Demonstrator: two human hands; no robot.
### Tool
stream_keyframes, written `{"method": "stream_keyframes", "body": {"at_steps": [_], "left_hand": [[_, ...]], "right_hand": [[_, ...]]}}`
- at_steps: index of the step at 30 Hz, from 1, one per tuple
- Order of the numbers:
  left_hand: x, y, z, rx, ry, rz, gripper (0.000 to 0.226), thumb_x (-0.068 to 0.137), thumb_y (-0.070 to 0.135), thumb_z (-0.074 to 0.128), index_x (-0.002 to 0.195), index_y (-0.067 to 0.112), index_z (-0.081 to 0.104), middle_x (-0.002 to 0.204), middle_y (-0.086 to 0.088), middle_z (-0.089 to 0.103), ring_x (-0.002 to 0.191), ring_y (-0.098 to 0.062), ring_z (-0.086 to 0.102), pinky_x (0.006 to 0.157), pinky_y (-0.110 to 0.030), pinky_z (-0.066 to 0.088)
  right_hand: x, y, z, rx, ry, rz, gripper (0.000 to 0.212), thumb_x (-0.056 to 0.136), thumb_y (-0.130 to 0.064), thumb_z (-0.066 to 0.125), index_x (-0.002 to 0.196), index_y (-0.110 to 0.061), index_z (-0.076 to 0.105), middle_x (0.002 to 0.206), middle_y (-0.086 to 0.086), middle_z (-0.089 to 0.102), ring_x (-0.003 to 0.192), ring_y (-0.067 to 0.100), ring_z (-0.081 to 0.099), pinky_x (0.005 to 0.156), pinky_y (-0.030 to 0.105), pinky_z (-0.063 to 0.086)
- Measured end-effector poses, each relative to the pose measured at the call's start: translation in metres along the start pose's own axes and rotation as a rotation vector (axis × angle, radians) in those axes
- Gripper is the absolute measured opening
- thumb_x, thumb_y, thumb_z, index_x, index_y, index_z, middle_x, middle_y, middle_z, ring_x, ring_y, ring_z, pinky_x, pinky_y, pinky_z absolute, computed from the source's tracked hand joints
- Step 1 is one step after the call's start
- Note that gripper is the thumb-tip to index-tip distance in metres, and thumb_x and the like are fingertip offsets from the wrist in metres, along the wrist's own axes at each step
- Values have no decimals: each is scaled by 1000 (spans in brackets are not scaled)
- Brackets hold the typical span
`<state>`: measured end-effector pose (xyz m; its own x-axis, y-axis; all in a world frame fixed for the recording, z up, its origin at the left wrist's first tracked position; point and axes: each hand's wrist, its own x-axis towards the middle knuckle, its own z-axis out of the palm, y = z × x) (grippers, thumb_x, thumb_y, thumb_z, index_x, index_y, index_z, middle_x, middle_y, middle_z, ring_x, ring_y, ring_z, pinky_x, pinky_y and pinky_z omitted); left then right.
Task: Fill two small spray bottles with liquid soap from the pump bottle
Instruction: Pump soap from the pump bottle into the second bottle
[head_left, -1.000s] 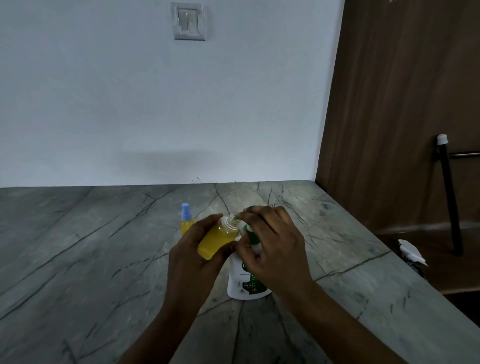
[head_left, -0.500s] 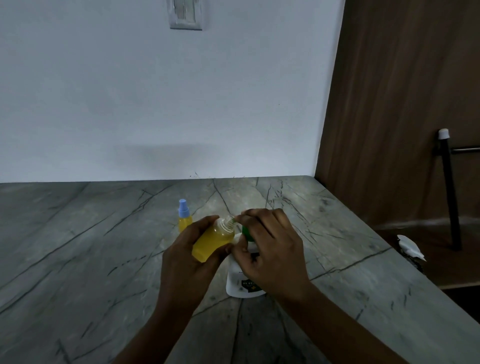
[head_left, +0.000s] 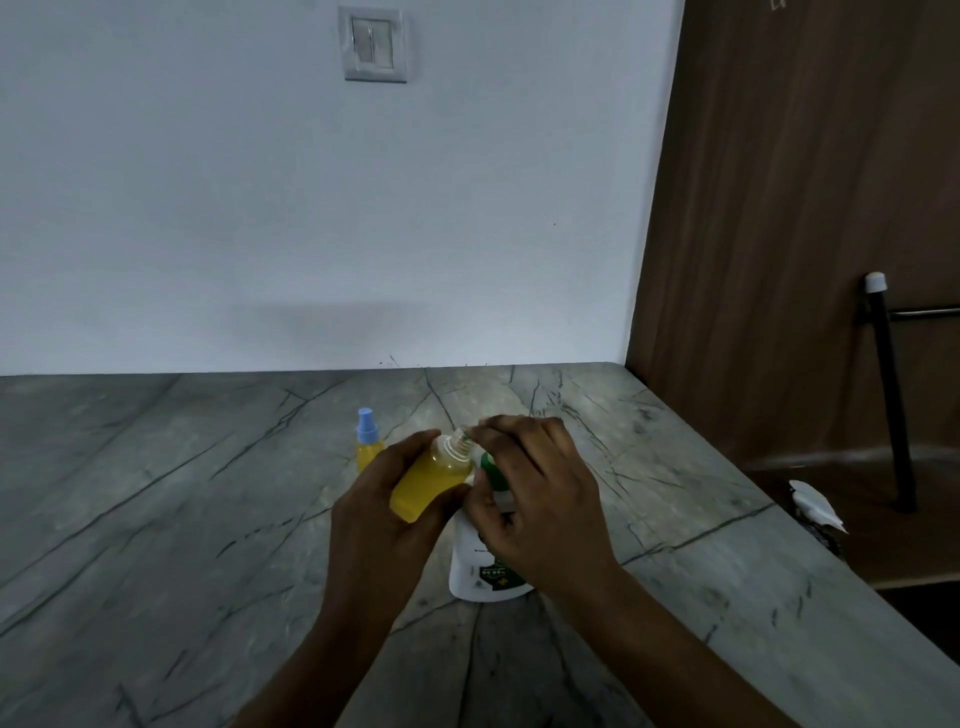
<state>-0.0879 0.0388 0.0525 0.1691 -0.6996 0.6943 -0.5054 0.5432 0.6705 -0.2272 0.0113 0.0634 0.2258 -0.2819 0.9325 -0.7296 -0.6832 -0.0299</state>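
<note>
My left hand (head_left: 382, 512) grips a small uncapped spray bottle (head_left: 434, 478) full of yellow liquid, tilted with its threaded neck toward the upper right. The neck meets the nozzle of a white pump bottle (head_left: 475, 564) with a green pump head, which stands on the grey stone counter (head_left: 156, 519). My right hand (head_left: 535, 499) lies over the pump head with its fingers curled on it, hiding most of the pump. A second small spray bottle (head_left: 368, 441), yellow with a blue cap, stands upright just behind my left hand.
The counter meets a white wall at the back and a brown wooden panel (head_left: 789, 208) at the right. Past the counter's right edge are a black pole (head_left: 891, 395) and a white spray head (head_left: 815, 506) on a lower surface. A light switch (head_left: 373, 44) is on the wall.
The hands and both bottles hold nearly the same pose. Only the camera tilts slightly, first down a little and back up.
</note>
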Motion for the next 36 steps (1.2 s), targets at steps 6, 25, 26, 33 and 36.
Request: {"method": "stream_keyframes", "body": {"at_steps": [6, 25, 26, 33, 36], "left_hand": [[0, 0, -2, 25, -14, 19, 46, 68, 38, 68, 111, 24, 60, 94, 26, 59, 86, 15, 57, 70, 0, 41], [-1, -4, -1, 13, -23, -1, 48, 68, 39, 69, 112, 22, 62, 96, 21, 63, 86, 10, 60, 70, -4, 44], [-1, -4, -1, 9, -23, 0, 48, 68, 39, 69, 112, 21, 63, 96, 19, 65, 85, 8, 61, 70, -5, 45], [0, -2, -1, 3, -12, -5, 46, 69, 41, 68, 111, 24, 62, 95, 19, 65, 84, 7, 61, 69, -5, 45], [0, -2, -1, 3, -12, 0, 47, 69, 41, 67, 112, 22, 62, 95, 19, 64, 85, 7, 61, 69, -4, 44]], "right_hand": [[-1, 0, 1, 0, 20, 7, 30, 80, -23, 55, 98, -4, 71, 98, 8, 67, 91, 17, 53, 77, 17, 38], [0, 2, -1, 1, -8, -2, 30, 80, -24, 55, 99, -5, 70, 97, 7, 66, 91, 16, 51, 75, 18, 39], [0, 2, -1, 2, -7, -3, 31, 80, -23, 55, 99, -4, 70, 98, 7, 66, 92, 16, 51, 76, 18, 39], [1, 1, -2, 11, -6, -8, 32, 81, -23, 55, 101, -2, 70, 100, 9, 66, 95, 17, 51, 81, 17, 38], [2, 1, -3, 4, -20, -10, 33, 82, -24, 53, 101, -3, 70, 100, 9, 66, 94, 16, 51, 80, 16, 37]]}}
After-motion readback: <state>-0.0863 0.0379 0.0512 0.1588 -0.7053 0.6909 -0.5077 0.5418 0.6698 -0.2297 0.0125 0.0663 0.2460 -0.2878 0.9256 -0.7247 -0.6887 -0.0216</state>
